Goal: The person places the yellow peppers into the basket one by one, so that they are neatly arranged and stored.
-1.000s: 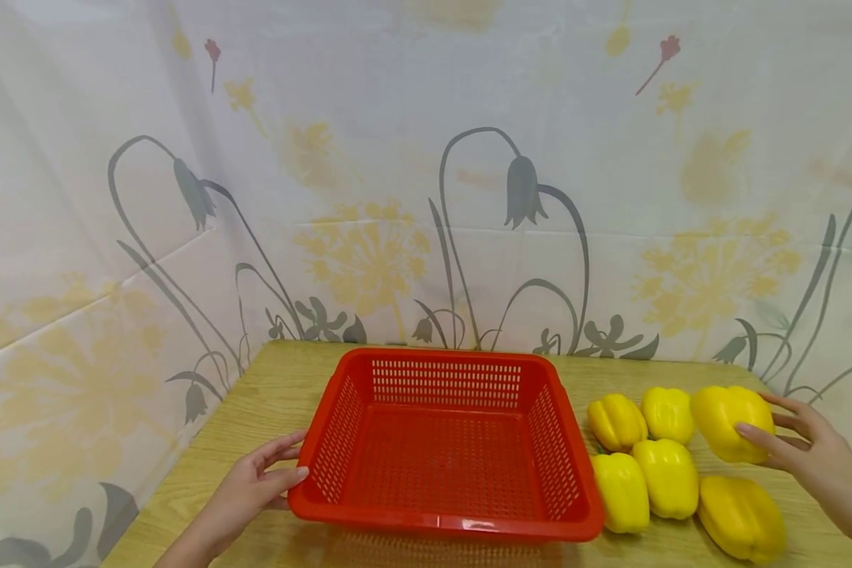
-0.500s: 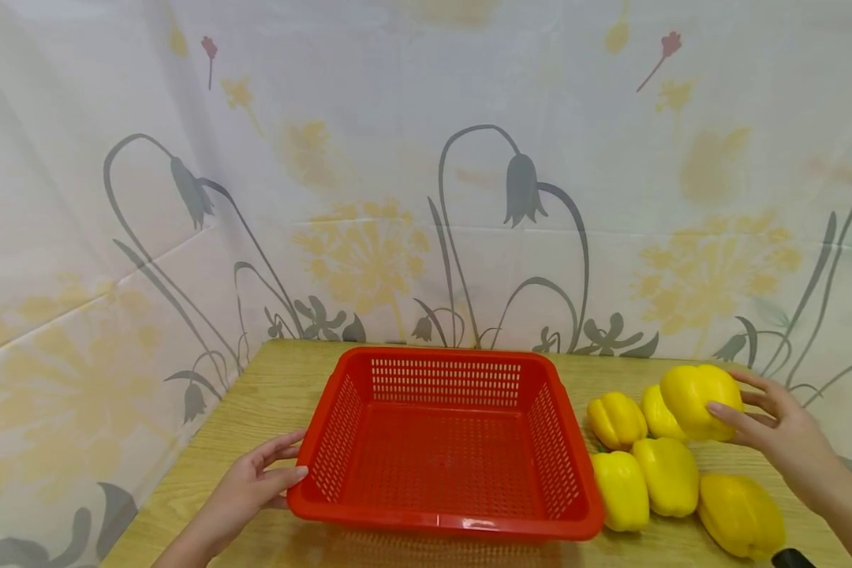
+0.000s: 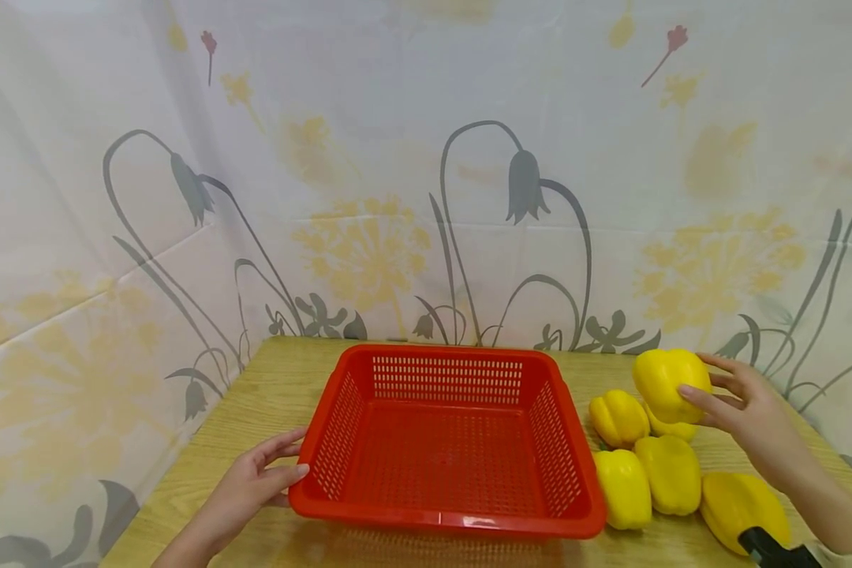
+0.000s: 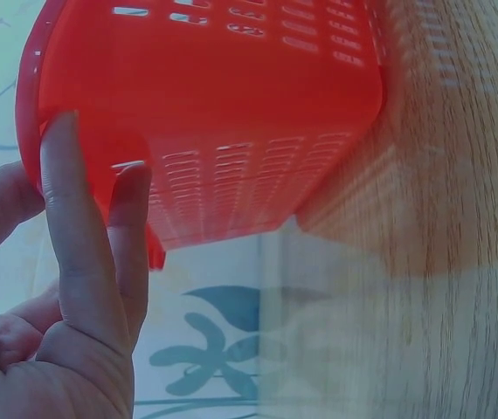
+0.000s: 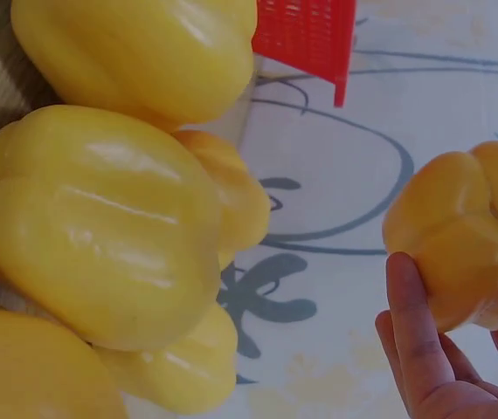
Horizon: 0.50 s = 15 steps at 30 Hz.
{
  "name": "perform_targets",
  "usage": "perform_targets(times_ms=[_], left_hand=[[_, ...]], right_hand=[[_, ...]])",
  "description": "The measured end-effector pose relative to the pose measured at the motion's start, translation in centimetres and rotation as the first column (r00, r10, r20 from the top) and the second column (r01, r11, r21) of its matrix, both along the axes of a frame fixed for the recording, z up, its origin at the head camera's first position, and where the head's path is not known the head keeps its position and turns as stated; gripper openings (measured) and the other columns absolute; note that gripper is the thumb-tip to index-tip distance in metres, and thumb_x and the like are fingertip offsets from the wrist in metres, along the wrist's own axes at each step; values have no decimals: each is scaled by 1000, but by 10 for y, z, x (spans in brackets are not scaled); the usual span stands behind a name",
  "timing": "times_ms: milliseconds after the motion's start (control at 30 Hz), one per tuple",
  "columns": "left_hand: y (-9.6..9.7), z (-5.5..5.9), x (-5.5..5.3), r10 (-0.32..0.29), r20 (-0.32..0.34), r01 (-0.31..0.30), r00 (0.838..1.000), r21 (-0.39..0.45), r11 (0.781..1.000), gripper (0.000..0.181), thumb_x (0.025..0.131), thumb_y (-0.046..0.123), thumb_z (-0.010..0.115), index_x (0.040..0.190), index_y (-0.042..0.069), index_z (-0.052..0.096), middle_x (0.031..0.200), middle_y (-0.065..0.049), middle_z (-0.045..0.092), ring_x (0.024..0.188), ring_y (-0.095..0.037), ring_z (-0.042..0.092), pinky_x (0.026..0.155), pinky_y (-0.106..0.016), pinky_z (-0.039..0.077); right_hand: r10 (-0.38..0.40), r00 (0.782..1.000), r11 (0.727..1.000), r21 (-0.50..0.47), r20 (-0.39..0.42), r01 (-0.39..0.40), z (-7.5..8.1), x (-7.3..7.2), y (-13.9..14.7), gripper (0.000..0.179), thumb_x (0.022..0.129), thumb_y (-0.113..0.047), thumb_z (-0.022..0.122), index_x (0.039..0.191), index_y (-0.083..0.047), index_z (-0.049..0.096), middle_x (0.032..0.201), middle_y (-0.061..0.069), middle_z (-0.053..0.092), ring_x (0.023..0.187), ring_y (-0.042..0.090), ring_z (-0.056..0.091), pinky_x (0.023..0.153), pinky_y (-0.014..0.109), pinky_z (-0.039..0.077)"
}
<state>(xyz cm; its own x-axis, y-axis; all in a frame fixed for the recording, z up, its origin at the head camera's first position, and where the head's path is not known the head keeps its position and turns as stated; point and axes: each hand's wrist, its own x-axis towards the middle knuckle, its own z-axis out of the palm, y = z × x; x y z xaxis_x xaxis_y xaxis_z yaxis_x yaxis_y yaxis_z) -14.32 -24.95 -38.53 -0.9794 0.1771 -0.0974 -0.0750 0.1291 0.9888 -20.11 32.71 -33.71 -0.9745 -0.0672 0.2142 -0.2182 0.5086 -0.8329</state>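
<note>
A red plastic basket (image 3: 440,521) with slotted walls stands on the table, nothing inside it. My left hand (image 3: 244,485) pinches its left rim, thumb on top and fingers against the outer wall, as the left wrist view shows of the basket side (image 4: 214,96). To the right, my right hand (image 3: 741,406) holds a yellow bell pepper (image 3: 663,383) between thumb and fingers, raised above the other peppers. In the right wrist view, that held pepper (image 5: 459,236) is up off the table, with fingertips on its side.
Several more yellow bell peppers (image 3: 669,475) sit close together right of the basket, the nearest one (image 3: 623,489) right at its wall. A black wrist mount (image 3: 774,548) shows at the right forearm. A flower-printed cloth (image 3: 397,158) hangs behind the wooden table (image 3: 270,386).
My right hand has moved left and slightly up with the bell pepper, which now overlaps the back peppers. The left hand and the basket have stayed in place.
</note>
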Motion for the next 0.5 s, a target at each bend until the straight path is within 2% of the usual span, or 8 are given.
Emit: perform_targets(times_ms=[200,367,500], left_hand=[[1,0,0,-5,-11,5,1000,15,1000,65,91,14,61,141,-9,27,128,-26,42,92,-30,64,71,-44,55],[0,0,1,-7,-21,7,1000,12,1000,65,90,15,61,140,-9,27,128,-28,41,92,-31,64,71,-44,55],[0,0,1,-1,-14,1,1000,8,1000,66,90,15,62,140,-9,28,128,-29,41,93,-31,63,71,-44,55]], right_hand=[[29,1000,999,-38,-9,-30,3,-4,-13,58,97,-19,50,146,-8,22,133,32,26,90,-13,47,68,25,54],[38,999,998,-51,-17,-39,7,-6,-25,59,97,-20,50,145,-2,20,133,32,28,91,-12,47,69,25,54],[47,999,996,-70,-8,-47,8,-7,-32,59,97,-22,50,145,-2,20,133,32,29,91,-11,48,70,24,54]])
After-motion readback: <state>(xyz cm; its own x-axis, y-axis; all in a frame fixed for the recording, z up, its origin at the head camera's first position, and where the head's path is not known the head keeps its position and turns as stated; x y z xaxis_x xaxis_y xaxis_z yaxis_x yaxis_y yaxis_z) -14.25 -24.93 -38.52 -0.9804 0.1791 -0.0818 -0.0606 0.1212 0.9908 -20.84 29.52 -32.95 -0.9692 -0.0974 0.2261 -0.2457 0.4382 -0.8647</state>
